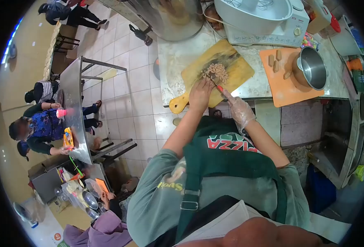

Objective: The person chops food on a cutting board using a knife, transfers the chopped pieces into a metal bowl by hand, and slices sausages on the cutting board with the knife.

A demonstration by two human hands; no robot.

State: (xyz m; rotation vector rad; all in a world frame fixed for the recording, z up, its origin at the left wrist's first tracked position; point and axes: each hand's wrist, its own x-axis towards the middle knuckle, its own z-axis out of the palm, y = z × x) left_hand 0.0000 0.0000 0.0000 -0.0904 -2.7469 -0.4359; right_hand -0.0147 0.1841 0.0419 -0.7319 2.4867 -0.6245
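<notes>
Your gloved right hand (240,111) is closed around the red-handled knife (220,89); your left hand's (201,94) fingers bunch by the blade, though whether they pinch anything you cannot tell. Curl those fingertips back and cut evenly. The chopped pieces (218,73), too many to count, lie on 1 wooden cutting board (240,68); 4 uncut chunks (275,66) and 1 metal bowl (312,70) sit on 1 orange mat (277,95).

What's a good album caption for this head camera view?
Chopped pieces on a yellow board, a knife in the gloved right hand, the left hand close by.
</notes>
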